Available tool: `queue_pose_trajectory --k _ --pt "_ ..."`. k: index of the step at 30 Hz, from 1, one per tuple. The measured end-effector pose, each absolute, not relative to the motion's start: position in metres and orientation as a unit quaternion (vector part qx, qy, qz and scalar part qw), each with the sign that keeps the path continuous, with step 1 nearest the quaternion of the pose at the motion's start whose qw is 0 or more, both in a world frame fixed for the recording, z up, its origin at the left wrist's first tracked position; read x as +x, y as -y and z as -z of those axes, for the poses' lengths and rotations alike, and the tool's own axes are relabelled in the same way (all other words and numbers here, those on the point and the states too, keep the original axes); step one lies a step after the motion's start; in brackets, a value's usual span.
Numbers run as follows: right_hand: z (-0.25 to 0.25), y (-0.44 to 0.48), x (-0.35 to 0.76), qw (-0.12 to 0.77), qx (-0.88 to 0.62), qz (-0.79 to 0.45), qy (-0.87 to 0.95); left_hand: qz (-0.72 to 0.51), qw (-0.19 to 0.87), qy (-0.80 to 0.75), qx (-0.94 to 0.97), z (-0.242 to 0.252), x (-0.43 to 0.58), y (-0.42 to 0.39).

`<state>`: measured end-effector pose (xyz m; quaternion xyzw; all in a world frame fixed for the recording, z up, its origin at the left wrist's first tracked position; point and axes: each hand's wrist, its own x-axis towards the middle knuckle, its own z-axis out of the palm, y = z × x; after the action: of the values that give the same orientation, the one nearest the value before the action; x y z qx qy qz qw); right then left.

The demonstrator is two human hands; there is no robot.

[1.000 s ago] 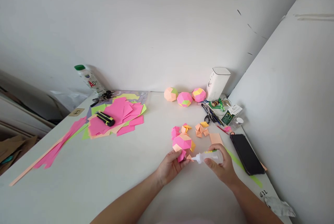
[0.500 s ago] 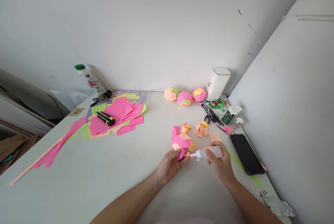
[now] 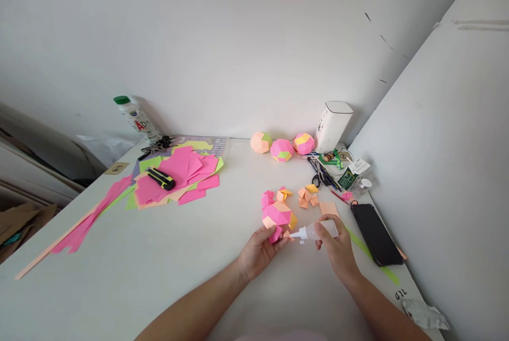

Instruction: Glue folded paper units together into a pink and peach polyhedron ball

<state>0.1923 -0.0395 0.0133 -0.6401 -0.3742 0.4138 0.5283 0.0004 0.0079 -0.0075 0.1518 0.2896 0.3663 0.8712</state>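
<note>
My left hand point(image 3: 260, 251) pinches a small folded paper piece point(image 3: 275, 234), pink with a peach part point(image 3: 287, 235) at the fingertips. My right hand point(image 3: 338, 245) is wrapped round a white glue bottle point(image 3: 325, 230), tilted so its nozzle points left and meets the peach part. Just beyond my left fingers sits a partly built paper ball point(image 3: 277, 213) in pink, peach and orange. Loose folded units lie behind it: pink point(image 3: 268, 199), orange and peach point(image 3: 283, 194), and a peach cluster point(image 3: 304, 198).
Three faceted paper balls point(image 3: 282, 150) stand by the wall. A pile of coloured paper point(image 3: 178, 174) bears a utility knife point(image 3: 161, 178). To the right are a white container point(image 3: 333, 126), scissors point(image 3: 316, 180), a jar point(image 3: 363, 186) and a phone point(image 3: 376, 234). A bottle point(image 3: 137, 118) leans at the back left.
Almost nothing differs. Both hands keep their places, with the nozzle still at the peach part; the view has shifted very slightly.
</note>
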Motion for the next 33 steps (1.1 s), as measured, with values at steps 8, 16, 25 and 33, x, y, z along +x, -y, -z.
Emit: queue_pose_trajectory --k 8,16,25,33 --pt "-0.014 0.038 0.190 0.531 -0.637 -0.425 0.363 -0.364 0.872 -0.293 0.146 0.006 0.002 -0.007" --pt "-0.011 0.036 0.187 0.541 -0.612 -0.451 0.361 -0.366 0.869 -0.300 0.145 0.006 0.002 -0.007" --pt "-0.007 0.036 0.185 0.545 -0.581 -0.507 0.329 -0.366 0.873 -0.295 0.135 0.006 0.002 -0.007" --pt "-0.014 0.033 0.194 0.587 -0.553 -0.514 0.291 -0.354 0.877 -0.301 0.121 0.011 -0.001 -0.008"
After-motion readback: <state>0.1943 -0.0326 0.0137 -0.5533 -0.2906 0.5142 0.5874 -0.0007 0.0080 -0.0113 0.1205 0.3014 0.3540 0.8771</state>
